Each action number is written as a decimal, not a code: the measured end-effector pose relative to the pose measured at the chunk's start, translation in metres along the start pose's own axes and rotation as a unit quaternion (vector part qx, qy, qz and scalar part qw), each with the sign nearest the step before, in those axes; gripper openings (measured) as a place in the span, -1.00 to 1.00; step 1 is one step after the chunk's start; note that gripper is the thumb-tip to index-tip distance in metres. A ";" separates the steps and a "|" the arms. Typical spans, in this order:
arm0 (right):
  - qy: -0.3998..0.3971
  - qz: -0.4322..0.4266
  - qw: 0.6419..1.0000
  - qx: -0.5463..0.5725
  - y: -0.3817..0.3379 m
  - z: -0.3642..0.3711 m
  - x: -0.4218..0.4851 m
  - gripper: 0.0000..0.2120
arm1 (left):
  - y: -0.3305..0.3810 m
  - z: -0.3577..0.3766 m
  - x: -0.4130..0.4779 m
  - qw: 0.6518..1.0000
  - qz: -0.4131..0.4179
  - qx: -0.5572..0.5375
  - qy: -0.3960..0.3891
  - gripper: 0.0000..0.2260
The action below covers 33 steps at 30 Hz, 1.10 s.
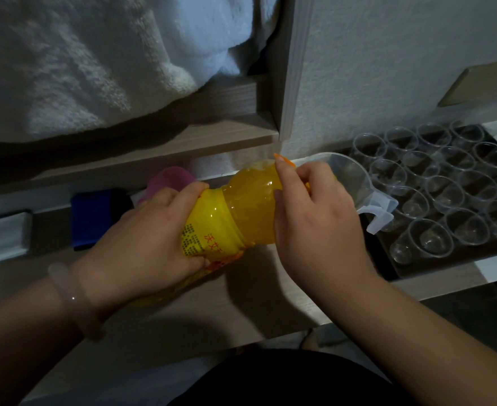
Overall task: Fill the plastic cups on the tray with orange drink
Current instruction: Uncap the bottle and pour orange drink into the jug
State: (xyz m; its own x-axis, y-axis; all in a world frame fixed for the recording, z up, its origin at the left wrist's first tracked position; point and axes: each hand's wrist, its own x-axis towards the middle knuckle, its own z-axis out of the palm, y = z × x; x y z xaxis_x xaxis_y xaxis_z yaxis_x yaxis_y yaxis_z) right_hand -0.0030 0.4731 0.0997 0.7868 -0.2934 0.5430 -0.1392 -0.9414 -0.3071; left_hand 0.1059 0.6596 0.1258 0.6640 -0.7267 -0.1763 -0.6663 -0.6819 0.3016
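Around: towel [95, 54] hanging above; pink cup [171, 177] and blue block [95, 218] sitting behind left hand [150, 238].
Blocking: right hand [314, 218] covering part of the clear jug [355, 174].
Containers: cups [443, 194] standing empty on tray [417, 266], far right (jug contents unclear).
Bottle [241, 206]: tilting over the shelf [182, 317], centre, holding orange drink, yellow label wrinkling.
Hands: left gripping the label; right pinching the orange cap [285, 161].

Both forearms come in from below, angled toward each other. My left hand [150, 238] grips the bottle [241, 212] mid-body, thumb over the top, fingers wrapped underneath. My right hand [314, 221] is curled round its neck end, thumb tip uppermost.
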 end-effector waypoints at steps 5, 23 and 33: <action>-0.001 0.001 1.000 0.005 0.000 0.000 0.000 -0.60 | 0.001 -0.001 -0.001 1.000 0.000 -0.001 0.001 -0.09; 0.007 0.009 1.000 0.011 -0.002 -0.005 0.000 -0.60 | 0.006 -0.009 -0.002 1.000 -0.003 0.027 0.003 -0.08; 0.003 0.009 1.000 0.003 -0.001 -0.008 0.000 -0.59 | 0.007 -0.011 0.000 0.999 -0.002 0.032 0.005 -0.09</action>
State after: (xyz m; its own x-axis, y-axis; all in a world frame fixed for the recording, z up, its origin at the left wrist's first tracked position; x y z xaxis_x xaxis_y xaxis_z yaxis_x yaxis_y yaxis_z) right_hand -0.0074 0.4732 0.1060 0.7802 -0.3108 0.5428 -0.1486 -0.9351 -0.3218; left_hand 0.1049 0.6558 0.1386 0.6690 -0.7239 -0.1684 -0.6845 -0.6884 0.2399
